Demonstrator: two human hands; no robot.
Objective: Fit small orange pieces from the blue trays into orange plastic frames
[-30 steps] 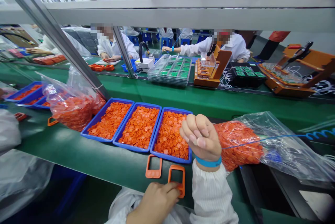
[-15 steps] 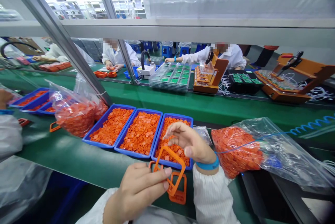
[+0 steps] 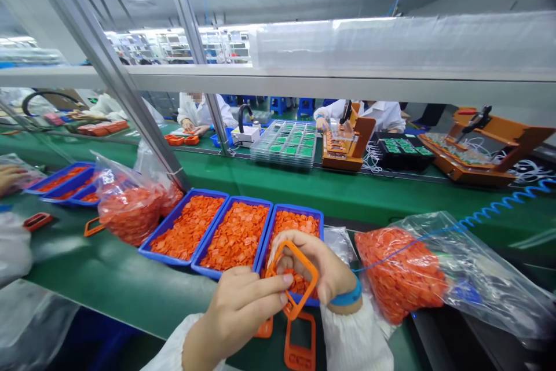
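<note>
Pinching orange frame (image 3: 306, 256) | left hand (image 3: 243, 307) grips lower-left | right hand (image 3: 325, 271) clasps right

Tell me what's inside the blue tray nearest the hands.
Small orange pieces fill the tray. Its near end is hidden by the left hand, right hand and the frame they hold.

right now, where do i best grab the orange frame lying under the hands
Its wide near band, from above: the frame lies flat on the belt, and the open middle should let a finger hook in for a pinch grip.
</note>
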